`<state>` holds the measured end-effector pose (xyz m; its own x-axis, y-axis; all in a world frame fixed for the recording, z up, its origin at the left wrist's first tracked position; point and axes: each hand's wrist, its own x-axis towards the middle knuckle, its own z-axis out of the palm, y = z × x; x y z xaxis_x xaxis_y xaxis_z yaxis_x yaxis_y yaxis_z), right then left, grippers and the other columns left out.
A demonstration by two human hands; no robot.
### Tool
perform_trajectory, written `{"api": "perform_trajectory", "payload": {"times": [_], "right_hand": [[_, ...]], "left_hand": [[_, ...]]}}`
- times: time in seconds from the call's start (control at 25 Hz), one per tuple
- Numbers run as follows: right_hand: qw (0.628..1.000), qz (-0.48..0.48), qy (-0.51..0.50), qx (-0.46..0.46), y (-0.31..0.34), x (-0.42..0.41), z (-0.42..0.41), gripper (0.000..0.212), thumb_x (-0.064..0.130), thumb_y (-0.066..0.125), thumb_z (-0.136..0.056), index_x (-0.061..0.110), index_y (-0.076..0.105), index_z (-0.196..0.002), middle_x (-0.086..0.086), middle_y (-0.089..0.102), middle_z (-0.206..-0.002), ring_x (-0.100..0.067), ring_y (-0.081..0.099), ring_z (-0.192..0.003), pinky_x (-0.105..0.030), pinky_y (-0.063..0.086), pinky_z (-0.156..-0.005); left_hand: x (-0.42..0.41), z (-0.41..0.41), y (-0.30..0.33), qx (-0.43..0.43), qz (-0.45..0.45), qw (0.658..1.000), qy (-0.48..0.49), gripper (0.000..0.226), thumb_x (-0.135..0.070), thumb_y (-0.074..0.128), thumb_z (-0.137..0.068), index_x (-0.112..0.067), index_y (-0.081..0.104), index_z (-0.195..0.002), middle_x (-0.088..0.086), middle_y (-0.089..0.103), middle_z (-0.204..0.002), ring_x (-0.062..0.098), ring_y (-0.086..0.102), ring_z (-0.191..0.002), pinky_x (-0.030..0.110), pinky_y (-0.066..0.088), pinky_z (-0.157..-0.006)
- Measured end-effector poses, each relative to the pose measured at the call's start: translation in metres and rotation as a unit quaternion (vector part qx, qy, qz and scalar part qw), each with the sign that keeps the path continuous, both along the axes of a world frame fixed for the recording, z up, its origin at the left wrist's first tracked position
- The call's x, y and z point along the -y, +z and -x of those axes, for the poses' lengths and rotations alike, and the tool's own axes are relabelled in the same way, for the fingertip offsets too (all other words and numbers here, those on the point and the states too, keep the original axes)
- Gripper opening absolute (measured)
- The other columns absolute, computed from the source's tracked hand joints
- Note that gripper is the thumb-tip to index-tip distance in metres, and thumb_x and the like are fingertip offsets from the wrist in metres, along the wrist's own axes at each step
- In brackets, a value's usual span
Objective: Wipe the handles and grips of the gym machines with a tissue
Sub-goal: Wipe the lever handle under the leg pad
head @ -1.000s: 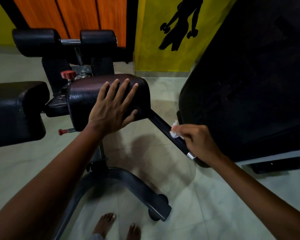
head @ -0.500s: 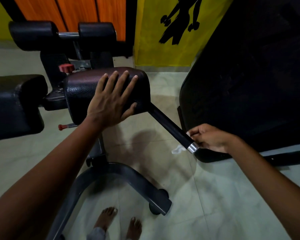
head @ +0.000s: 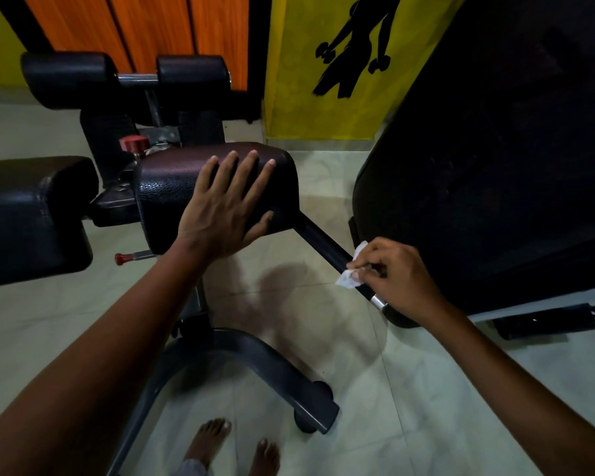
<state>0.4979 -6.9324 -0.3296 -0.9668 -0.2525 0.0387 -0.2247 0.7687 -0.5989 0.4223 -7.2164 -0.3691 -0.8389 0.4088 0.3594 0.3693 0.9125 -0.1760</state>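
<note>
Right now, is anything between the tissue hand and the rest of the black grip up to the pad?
Nothing visible. The right hand holds the tissue on the grip, and the bare grip runs clear to the pad, where the left hand rests.

handle (head: 327,250) end under hand, tissue (head: 350,277) mostly hidden

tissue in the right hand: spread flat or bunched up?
Bunched up. The tissue shows as crumpled white folds pinched by the right hand against the black handle.
</note>
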Motion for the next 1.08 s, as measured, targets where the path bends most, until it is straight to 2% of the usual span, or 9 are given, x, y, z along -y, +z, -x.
{"api": "perform_trajectory", "payload": {"times": [0.08, 0.2, 0.4, 0.48, 0.56, 0.64, 0.8, 1.0, 1.08], "right_hand": [[1.0, -0.005, 0.003, -0.008, -0.001, 0.002, 0.001, 0.01, 0.001, 0.074, -0.076, 0.006, 0.075, -0.085, 0.002, 0.064, -0.086, -0.005, 0.062, -0.077, -0.014, 0.05, -0.069], [0.995, -0.038, 0.068, 0.055, 0.007, -0.003, 0.0, 0.009, 0.003, 0.075, -0.076, 0.007, 0.075, -0.084, 0.004, 0.064, -0.084, -0.006, 0.063, -0.077, -0.016, 0.05, -0.069], [0.997, -0.016, -0.061, -0.039, 0.029, 0.006, 0.025, 0.016, 0.003, 0.064, -0.084, 0.006, 0.073, -0.096, -0.009, 0.062, -0.095, -0.018, 0.061, -0.086, -0.019, 0.044, -0.08], [0.997, 0.001, -0.077, -0.028, 0.042, 0.02, 0.038, 0.015, 0.006, 0.069, -0.08, 0.004, 0.074, -0.094, -0.011, 0.065, -0.094, -0.023, 0.062, -0.088, -0.019, 0.042, -0.077], [0.997, 0.004, -0.074, -0.013, 0.059, 0.032, 0.046, 0.021, 0.009, 0.074, -0.075, 0.004, 0.074, -0.096, -0.011, 0.066, -0.093, -0.022, 0.062, -0.087, -0.018, 0.039, -0.072], [0.998, -0.005, -0.063, -0.027, 0.084, 0.041, 0.049, 0.02, 0.008, 0.073, -0.074, 0.005, 0.073, -0.094, -0.01, 0.067, -0.091, -0.02, 0.062, -0.084, -0.018, 0.039, -0.069], [0.996, 0.006, -0.048, -0.076, 0.131, 0.051, 0.047, 0.004, 0.006, 0.062, -0.081, 0.004, 0.063, -0.078, -0.008, 0.065, -0.077, -0.021, 0.059, -0.072, -0.028, 0.042, -0.062], [0.992, -0.019, -0.048, -0.117, 0.191, 0.07, 0.042, 0.014, 0.014, 0.054, -0.09, 0.003, 0.052, -0.082, 0.003, 0.052, -0.076, -0.024, 0.051, -0.075, -0.032, 0.033, -0.06], [0.991, -0.022, -0.039, -0.129, 0.208, 0.08, 0.042, 0.016, 0.015, 0.054, -0.092, -0.001, 0.054, -0.089, -0.009, 0.057, -0.084, -0.029, 0.054, -0.08, -0.034, 0.035, -0.062]], "left_hand": [[-0.001, -0.001, -0.002, 0.001, -0.001, 1.0, -0.002, 0.072, -0.057, 0.024, -0.095, -0.013, 0.017, -0.153, 0.02, 0.033, -0.15, 0.042, 0.035, -0.133, 0.052, 0.025, -0.109], [0.0, 0.001, 0.0, 0.01, -0.001, 1.0, 0.0, 0.072, -0.057, 0.024, -0.095, -0.014, 0.017, -0.153, 0.02, 0.033, -0.151, 0.041, 0.035, -0.133, 0.052, 0.024, -0.11], [-0.006, -0.009, 0.012, 0.089, -0.028, 0.996, 0.015, 0.073, -0.054, 0.033, -0.092, -0.015, 0.02, -0.152, 0.019, 0.031, -0.152, 0.041, 0.029, -0.138, 0.053, 0.018, -0.114], [-0.005, -0.008, 0.027, 0.14, -0.06, 0.988, 0.016, 0.074, -0.049, 0.049, -0.09, -0.015, 0.024, -0.151, 0.018, 0.03, -0.153, 0.041, 0.027, -0.14, 0.053, 0.017, -0.114], [-0.004, -0.007, 0.051, 0.189, -0.099, 0.977, -0.003, 0.068, -0.042, 0.058, -0.087, -0.012, 0.038, -0.145, 0.017, 0.039, -0.147, 0.041, 0.035, -0.134, 0.051, 0.026, -0.111], [-0.001, -0.011, 0.077, 0.189, -0.127, 0.973, -0.038, 0.056, -0.04, 0.055, -0.082, -0.008, 0.054, -0.129, 0.015, 0.056, -0.127, 0.037, 0.05, -0.115, 0.044, 0.042, -0.095], [0.001, -0.027, 0.125, 0.172, -0.201, 0.961, -0.082, 0.041, -0.036, 0.056, -0.078, -0.012, 0.062, -0.111, 0.009, 0.062, -0.11, 0.03, 0.057, -0.097, 0.04, 0.052, -0.075], [0.008, -0.045, 0.189, 0.139, -0.209, 0.963, -0.1, 0.038, -0.035, 0.06, -0.081, -0.013, 0.061, -0.112, 0.006, 0.061, -0.11, 0.025, 0.056, -0.096, 0.039, 0.052, -0.076], [0.012, -0.052, 0.208, 0.145, -0.196, 0.966, -0.084, 0.042, -0.035, 0.063, -0.085, -0.013, 0.057, -0.121, 0.006, 0.058, -0.118, 0.025, 0.054, -0.104, 0.039, 0.049, -0.083]]}}
